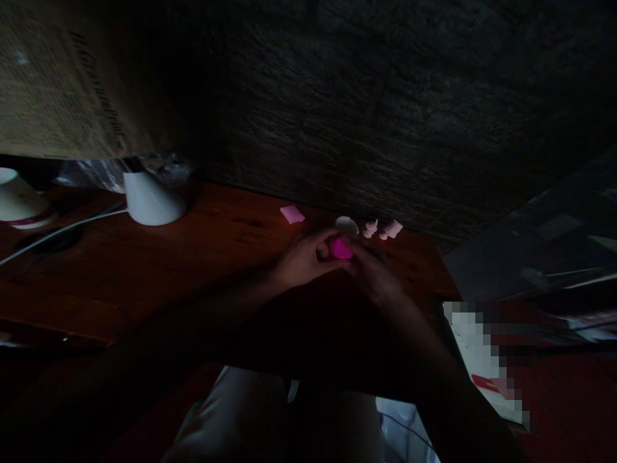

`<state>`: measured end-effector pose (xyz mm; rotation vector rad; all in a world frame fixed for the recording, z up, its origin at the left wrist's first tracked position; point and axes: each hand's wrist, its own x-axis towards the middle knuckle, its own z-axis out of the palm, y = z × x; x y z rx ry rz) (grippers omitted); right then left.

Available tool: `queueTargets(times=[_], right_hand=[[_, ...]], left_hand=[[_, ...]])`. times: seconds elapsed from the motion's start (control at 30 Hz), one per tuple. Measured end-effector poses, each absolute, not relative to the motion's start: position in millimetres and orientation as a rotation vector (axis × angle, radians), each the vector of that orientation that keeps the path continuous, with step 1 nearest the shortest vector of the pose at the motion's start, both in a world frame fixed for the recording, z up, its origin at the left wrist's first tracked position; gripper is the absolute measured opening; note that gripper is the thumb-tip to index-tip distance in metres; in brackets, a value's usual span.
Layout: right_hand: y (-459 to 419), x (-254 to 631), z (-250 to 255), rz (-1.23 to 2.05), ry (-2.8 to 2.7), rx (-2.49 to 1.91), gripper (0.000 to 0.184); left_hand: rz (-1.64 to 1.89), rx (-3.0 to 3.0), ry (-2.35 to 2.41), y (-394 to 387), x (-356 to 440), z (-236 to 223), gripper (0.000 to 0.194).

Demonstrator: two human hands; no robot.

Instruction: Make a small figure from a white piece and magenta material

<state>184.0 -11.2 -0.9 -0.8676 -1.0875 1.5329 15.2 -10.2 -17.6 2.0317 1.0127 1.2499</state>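
Between my two hands is a small bright pink lump, soft-looking like modelling clay, though its kind is hard to tell in the dim light. My left hand curls round it from the left, thumb and fingers closed against it. From the other side my right hand presses on it with closed fingers. Just behind the hands lies a white round piece. To its right are a small pale pink shaped piece and a pale pink block-like piece. A flat pink square piece rests further left.
The brown wooden table runs along a dark textured wall. At the left stand a white cone-shaped base with a cable, a paper cup and a large brown printed bag or shade. A pale box-like object is at the right.
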Motion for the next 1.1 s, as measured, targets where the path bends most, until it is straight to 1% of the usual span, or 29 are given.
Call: queueTargets(times=[0.1, 0.23, 0.37, 0.5, 0.63, 0.7, 0.8, 0.9, 1.1], right_hand=[[-12, 185, -1, 1.588, -1.136, -0.83, 0.029], [-13, 184, 0, 1.618, -1.169, -0.813, 0.03], [-14, 184, 1, 1.627, -1.183, -0.79, 0.028], [-15, 184, 0, 1.623, -1.192, -0.788, 0.03], [-14, 184, -2, 1.599, -1.169, -0.856, 0.033], [-14, 185, -1, 1.595, -1.155, -0.856, 0.034], [-12, 188, 1, 1.575, -1.188, -0.843, 0.041], [-11, 193, 4, 1.501, -1.24, -0.878, 0.047], [-11, 199, 3, 1.354, -1.406, -0.928, 0.042]], left_hand=[[1.287, 2.037, 1.03, -9, 14, -17, 0.037], [1.299, 2.043, 0.991, -8, 12, -17, 0.038], [1.315, 2.039, 0.979, -9, 12, -17, 0.031], [1.316, 1.994, 0.945, -9, 13, -17, 0.034], [1.265, 1.935, 0.948, -6, 14, -20, 0.041], [1.266, 1.871, 0.951, -3, 14, -21, 0.04], [1.28, 1.812, 0.929, 0, 13, -20, 0.037], [1.275, 1.78, 0.85, 1, 13, -18, 0.039], [1.177, 1.59, 0.664, 0, 16, -18, 0.04]])
